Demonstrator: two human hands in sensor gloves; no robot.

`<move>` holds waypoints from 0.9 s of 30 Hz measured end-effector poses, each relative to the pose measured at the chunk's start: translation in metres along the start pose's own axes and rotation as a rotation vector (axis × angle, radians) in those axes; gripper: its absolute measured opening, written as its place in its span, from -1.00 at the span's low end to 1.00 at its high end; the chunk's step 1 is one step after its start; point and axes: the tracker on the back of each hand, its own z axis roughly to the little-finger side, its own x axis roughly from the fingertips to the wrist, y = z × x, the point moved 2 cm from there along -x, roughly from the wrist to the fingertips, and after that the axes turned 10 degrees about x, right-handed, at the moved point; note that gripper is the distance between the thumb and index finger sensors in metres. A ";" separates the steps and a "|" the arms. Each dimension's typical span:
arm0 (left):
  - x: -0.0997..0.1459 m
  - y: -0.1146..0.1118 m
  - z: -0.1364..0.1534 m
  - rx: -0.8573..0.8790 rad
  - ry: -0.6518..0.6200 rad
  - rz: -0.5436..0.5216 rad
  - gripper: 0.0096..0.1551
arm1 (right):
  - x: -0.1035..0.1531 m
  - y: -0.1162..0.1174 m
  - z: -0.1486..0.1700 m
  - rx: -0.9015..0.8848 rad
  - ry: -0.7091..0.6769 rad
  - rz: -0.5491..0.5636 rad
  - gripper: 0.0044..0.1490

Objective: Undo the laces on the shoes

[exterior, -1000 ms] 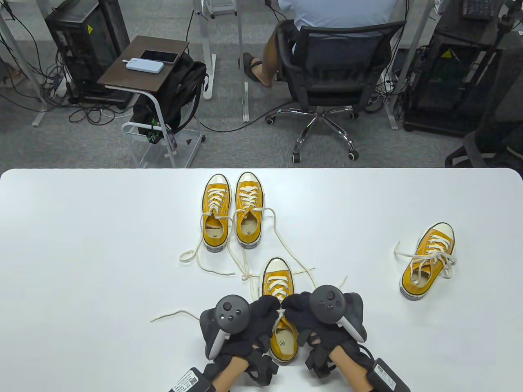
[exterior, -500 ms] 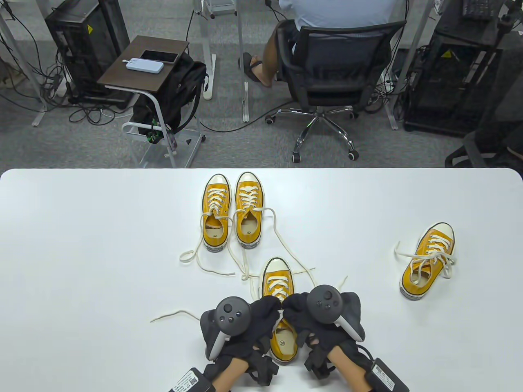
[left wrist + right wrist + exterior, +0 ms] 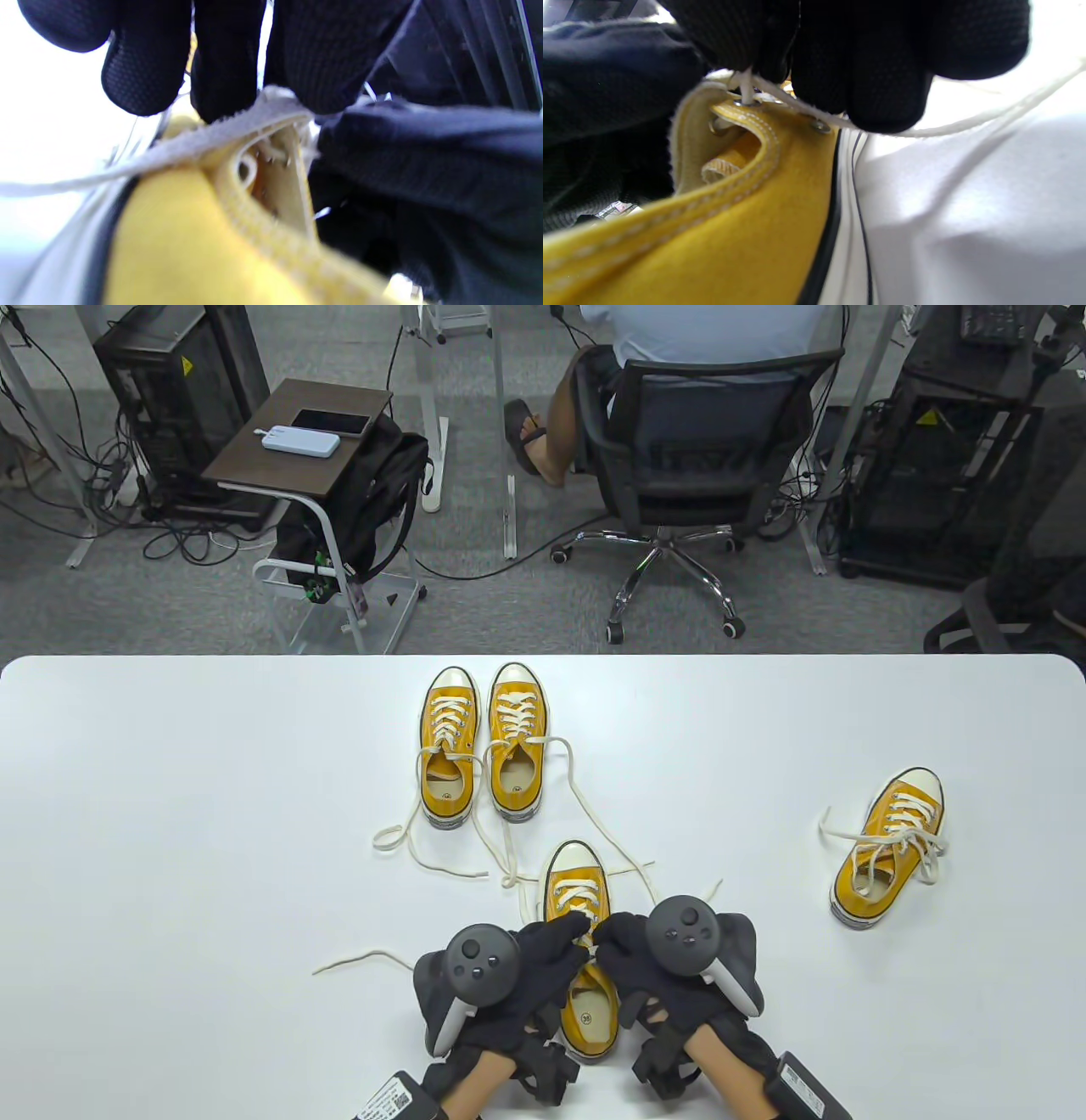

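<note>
Nearest of all, the near shoe (image 3: 581, 976) stands at the front edge of the white table (image 3: 170, 814), toe pointing away, and everything else is placed from it. The left hand (image 3: 517, 976) comes in at its left side, fingers curled over the top eyelets; in the left wrist view the fingertips (image 3: 305, 63) pinch the cream lace (image 3: 237, 125) where it crosses the yellow collar. The right hand (image 3: 645, 967) closes in from the shoe's right side, and in the right wrist view its fingers (image 3: 878, 84) are bent down onto the lace (image 3: 797, 106) at the top eyelet, gripping it. The two hands touch over the shoe's tongue. One loose lace end (image 3: 356, 960) trails left of the shoe across the table; another runs off to the right. Beyond the shoe's toe stand two more yellow shoes, the far left shoe (image 3: 447, 755) and the far middle shoe (image 3: 517, 751), side by side, their laces undone and straggling back toward the near shoe. Well to the right of it lies a fourth shoe (image 3: 889, 848), tilted, its laces loosely looped. Past the table, behind the near shoe, a person sits in a black office chair (image 3: 704, 449), and a small side table (image 3: 297, 441) stands off to the left.
</note>
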 end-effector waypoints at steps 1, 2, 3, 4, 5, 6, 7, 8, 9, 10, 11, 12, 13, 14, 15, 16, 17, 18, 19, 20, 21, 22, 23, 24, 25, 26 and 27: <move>0.001 0.002 -0.003 -0.041 -0.010 -0.045 -0.50 | 0.000 0.000 0.000 0.002 0.002 0.007 -0.56; 0.001 0.004 -0.007 -0.061 -0.036 -0.072 -0.55 | 0.000 -0.001 0.001 0.001 0.001 0.001 -0.56; 0.000 0.005 -0.008 -0.076 -0.036 -0.081 -0.58 | 0.000 -0.002 0.002 -0.004 0.007 -0.007 -0.57; 0.001 0.007 -0.009 -0.098 -0.026 -0.085 -0.60 | 0.000 -0.003 0.003 -0.016 0.013 -0.013 -0.57; 0.001 0.008 -0.008 -0.092 -0.039 -0.099 -0.62 | 0.000 -0.003 0.005 -0.023 0.013 -0.012 -0.58; 0.002 0.010 -0.007 -0.083 -0.032 -0.120 -0.62 | 0.000 -0.003 0.007 -0.031 0.022 -0.011 -0.58; 0.002 0.011 -0.003 -0.075 -0.016 -0.121 -0.61 | -0.001 -0.003 0.010 -0.034 0.026 -0.019 -0.58; 0.002 0.012 -0.001 -0.062 -0.003 -0.109 -0.60 | -0.001 -0.002 0.011 -0.040 0.029 -0.026 -0.57; 0.001 0.012 0.003 -0.045 0.014 -0.079 -0.60 | -0.001 -0.002 0.013 -0.059 0.032 -0.024 -0.57; 0.001 0.012 0.005 -0.010 0.012 -0.069 -0.60 | -0.002 -0.002 0.013 -0.073 0.033 -0.028 -0.58; 0.001 0.012 0.005 0.017 0.003 -0.085 -0.60 | -0.002 -0.002 0.013 -0.071 0.033 -0.040 -0.58; 0.001 0.012 0.004 0.043 -0.026 -0.098 -0.57 | -0.001 -0.002 0.012 -0.066 0.033 -0.038 -0.58; 0.000 0.011 0.003 0.042 -0.030 -0.082 -0.50 | -0.001 -0.003 0.012 -0.061 0.028 -0.023 -0.59; 0.000 0.010 0.003 0.032 -0.030 -0.066 -0.43 | -0.001 -0.003 0.011 -0.061 0.027 -0.024 -0.59; -0.001 0.007 0.002 0.022 -0.033 -0.045 -0.44 | -0.001 -0.002 0.010 -0.064 0.025 -0.036 -0.58; -0.002 0.003 0.001 -0.003 -0.030 -0.010 -0.51 | -0.001 -0.002 0.010 -0.073 0.022 -0.037 -0.58; -0.002 0.001 0.001 -0.026 -0.024 0.002 -0.53 | -0.001 -0.001 0.010 -0.080 0.021 -0.034 -0.58; -0.002 0.002 -0.001 -0.040 -0.029 -0.026 -0.54 | -0.001 -0.001 0.010 -0.082 0.022 -0.034 -0.59; -0.002 0.003 -0.004 -0.041 -0.049 -0.043 -0.56 | -0.001 -0.001 0.009 -0.074 0.020 -0.036 -0.59; -0.001 0.004 -0.006 -0.046 -0.058 -0.064 -0.60 | -0.001 -0.001 0.010 -0.073 0.021 -0.036 -0.58; -0.001 0.005 -0.007 -0.062 -0.062 -0.085 -0.62 | -0.001 -0.001 0.010 -0.079 0.021 -0.041 -0.59; -0.001 0.005 -0.007 -0.078 -0.052 -0.071 -0.62 | -0.001 0.000 0.010 -0.082 0.023 -0.050 -0.59; 0.000 0.006 -0.007 -0.080 -0.040 -0.066 -0.61 | -0.001 0.000 0.010 -0.081 0.022 -0.052 -0.59; 0.001 0.006 -0.006 -0.080 -0.036 -0.088 -0.60 | -0.001 0.000 0.011 -0.080 0.030 -0.049 -0.59; 0.002 0.007 -0.003 -0.086 -0.037 -0.109 -0.61 | -0.001 -0.001 0.012 -0.067 0.033 -0.049 -0.59; 0.003 0.008 -0.002 -0.088 -0.025 -0.113 -0.61 | -0.001 -0.001 0.013 -0.062 0.032 -0.051 -0.60; 0.003 0.007 -0.001 -0.099 -0.005 -0.094 -0.60 | -0.001 -0.001 0.014 -0.076 0.031 -0.056 -0.59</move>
